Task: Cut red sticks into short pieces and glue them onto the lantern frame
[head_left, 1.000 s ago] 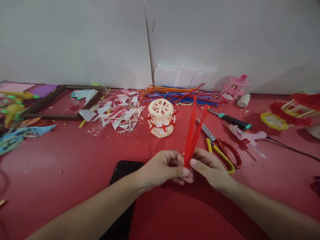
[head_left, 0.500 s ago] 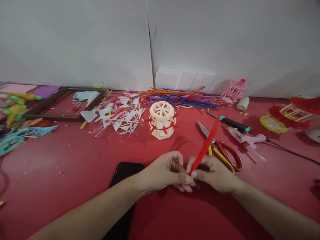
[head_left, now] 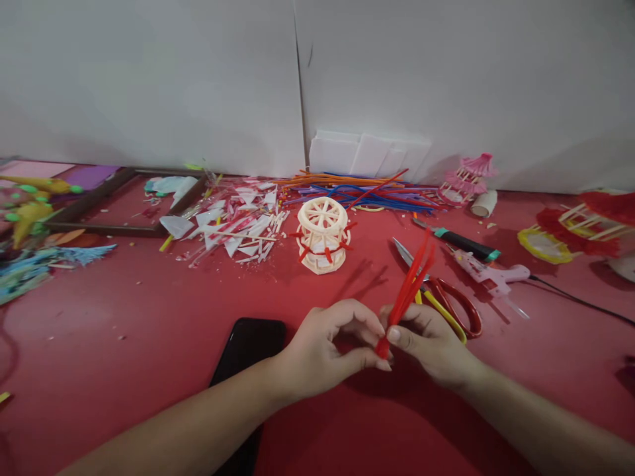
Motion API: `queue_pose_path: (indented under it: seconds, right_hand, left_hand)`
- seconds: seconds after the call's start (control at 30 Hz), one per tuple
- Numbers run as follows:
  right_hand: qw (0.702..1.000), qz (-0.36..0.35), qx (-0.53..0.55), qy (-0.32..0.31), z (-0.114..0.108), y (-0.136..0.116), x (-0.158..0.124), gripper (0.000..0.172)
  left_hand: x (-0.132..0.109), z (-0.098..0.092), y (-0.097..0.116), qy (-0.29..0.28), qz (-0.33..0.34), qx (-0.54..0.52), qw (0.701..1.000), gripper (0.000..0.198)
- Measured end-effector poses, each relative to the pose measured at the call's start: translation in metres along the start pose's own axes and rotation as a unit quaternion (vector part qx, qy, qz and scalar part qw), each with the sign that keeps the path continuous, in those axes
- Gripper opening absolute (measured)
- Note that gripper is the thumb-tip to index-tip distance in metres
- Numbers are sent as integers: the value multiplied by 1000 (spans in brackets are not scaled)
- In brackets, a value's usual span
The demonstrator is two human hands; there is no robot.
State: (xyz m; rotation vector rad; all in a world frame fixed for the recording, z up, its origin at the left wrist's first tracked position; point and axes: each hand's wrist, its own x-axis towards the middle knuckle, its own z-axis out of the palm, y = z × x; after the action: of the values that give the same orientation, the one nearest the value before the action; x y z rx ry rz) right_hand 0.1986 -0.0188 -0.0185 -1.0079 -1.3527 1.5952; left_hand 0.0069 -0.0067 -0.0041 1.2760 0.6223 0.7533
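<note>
My left hand (head_left: 330,344) and my right hand (head_left: 427,342) meet low in the middle of the red table (head_left: 149,330). Both pinch the lower end of a bunch of red pipe cleaners (head_left: 409,285), which slants up and to the right over the scissors (head_left: 444,297). My left thumb and fingers close on the bunch's bottom tip. Beyond the hands stands a small cream lantern frame (head_left: 322,235) with red ties.
A black phone (head_left: 248,350) lies under my left forearm. A pink glue gun (head_left: 489,271), a black cutter (head_left: 459,243), coloured pipe cleaners (head_left: 357,188), white paper scraps (head_left: 233,221), a dark frame (head_left: 94,208) and finished lanterns (head_left: 580,228) lie around.
The red bunch has tilted from nearly upright to leaning right and sits lower. My left fingers have shifted round its bottom end.
</note>
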Motion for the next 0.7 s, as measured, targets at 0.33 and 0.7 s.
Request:
queue_pose_path:
  seconds: [0.33, 0.7]
  right_hand:
    - [997, -55, -14, -42, -2, -6, -2, 24]
    - [943, -121, -304, 58, -5, 1, 0, 17]
  left_hand:
    - [1, -5, 4, 31, 28, 112, 993, 28]
    - [7, -3, 0, 79, -64, 122, 987, 30]
